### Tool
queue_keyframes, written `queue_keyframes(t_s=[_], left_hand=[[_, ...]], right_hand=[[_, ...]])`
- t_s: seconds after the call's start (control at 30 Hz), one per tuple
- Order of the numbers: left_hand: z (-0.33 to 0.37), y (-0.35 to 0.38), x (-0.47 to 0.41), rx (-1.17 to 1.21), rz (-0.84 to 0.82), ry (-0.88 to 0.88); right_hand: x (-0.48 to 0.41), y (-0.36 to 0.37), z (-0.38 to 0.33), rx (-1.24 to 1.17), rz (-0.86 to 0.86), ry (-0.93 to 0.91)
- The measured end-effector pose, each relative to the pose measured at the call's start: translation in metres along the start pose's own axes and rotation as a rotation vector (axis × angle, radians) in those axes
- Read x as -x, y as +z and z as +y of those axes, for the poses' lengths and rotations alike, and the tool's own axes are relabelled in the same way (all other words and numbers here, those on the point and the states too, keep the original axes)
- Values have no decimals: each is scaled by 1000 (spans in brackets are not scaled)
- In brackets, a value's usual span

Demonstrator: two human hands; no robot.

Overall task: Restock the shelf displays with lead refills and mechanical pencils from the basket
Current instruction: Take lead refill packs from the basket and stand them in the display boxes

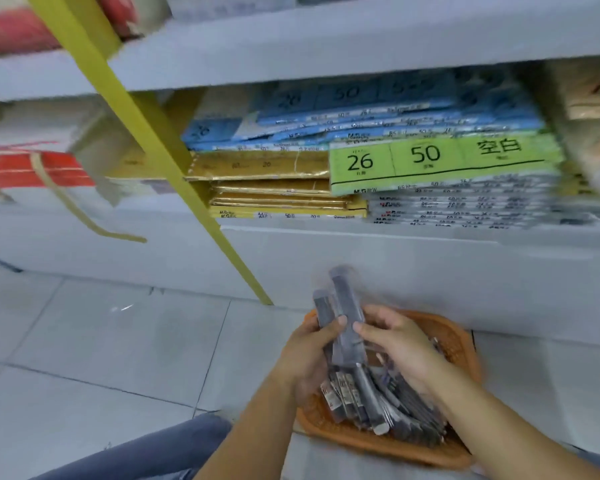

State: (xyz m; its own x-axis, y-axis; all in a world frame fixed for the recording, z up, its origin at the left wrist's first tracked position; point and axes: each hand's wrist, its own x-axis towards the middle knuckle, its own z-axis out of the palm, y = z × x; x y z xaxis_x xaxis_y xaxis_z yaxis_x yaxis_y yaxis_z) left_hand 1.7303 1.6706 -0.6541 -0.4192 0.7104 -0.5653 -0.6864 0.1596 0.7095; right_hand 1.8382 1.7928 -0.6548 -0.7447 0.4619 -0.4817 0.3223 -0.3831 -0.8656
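Observation:
An orange woven basket (454,336) sits on the floor against the shelf base, filled with several dark packets in clear sleeves (378,403). Above it I hold a small bunch of these long dark packets (343,306) upright. My left hand (309,355) grips the bunch from the left, thumb across the front. My right hand (395,341) pinches the same bunch from the right with its fingertips. The picture is blurred, so the packets' labels cannot be read.
The low shelf (361,244) above the basket carries stacks of blue, gold and green paper packs (440,161). A yellow slanted post (146,140) crosses the left side. Grey floor tiles (101,341) lie to the left; my knee in jeans (174,445) is bottom centre.

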Motion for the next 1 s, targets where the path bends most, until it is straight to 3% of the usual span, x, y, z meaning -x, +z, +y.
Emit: queue_keyframes(t_s=[0.17,0.3,0.5,0.73,0.83,1.0], left_hand=[[35,33,48,-26,-139,50],[62,56,90,-138,-160,202],[110,88,154,-354,-109,412],[184,117,193,-586,-26,627],[199,122,192,-519,-50,635],[211,111,172,-204,-79,545]], right_hand=[[56,18,-54,158,115,-261],[97,26,-100,315,190,-459],[146,23,-178,372,-12,-564],[168,36,-262,296,70,-725],[164,41,-282,299,67,-732],[147,37,-303,233,9,-709]])
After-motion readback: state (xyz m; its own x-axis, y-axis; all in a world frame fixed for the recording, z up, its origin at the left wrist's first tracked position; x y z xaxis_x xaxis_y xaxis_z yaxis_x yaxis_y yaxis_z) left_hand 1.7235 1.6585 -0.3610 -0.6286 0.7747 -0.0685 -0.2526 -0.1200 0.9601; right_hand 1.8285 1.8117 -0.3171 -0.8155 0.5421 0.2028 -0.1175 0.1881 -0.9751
